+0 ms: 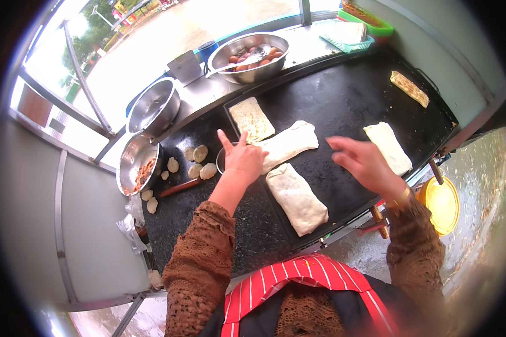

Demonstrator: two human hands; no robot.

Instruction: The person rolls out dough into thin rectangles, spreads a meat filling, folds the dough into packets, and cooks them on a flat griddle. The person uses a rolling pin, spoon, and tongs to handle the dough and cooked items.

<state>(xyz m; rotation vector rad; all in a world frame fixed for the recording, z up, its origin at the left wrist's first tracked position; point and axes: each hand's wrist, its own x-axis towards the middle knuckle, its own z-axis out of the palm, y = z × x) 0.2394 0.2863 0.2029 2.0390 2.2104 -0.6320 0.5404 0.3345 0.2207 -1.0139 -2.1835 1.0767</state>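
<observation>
Over a black griddle, my left hand is spread at the left end of a long pale filled dough piece; whether it touches the dough is unclear. My right hand is slightly blurred, fingers apart and empty, between that piece and another folded dough piece at the right. A thick stuffed dough parcel lies nearest my body. Beyond my left hand rests a flatbread with browned spots. A narrow browned flatbread strip lies at the far right. My left hand partly hides a round metal container.
Several dough balls and a brown wooden stick lie at left, beside a steel bowl of filling. An empty steel bowl and a steel bowl of eggs with a ladle stand behind. A yellow bucket is below right.
</observation>
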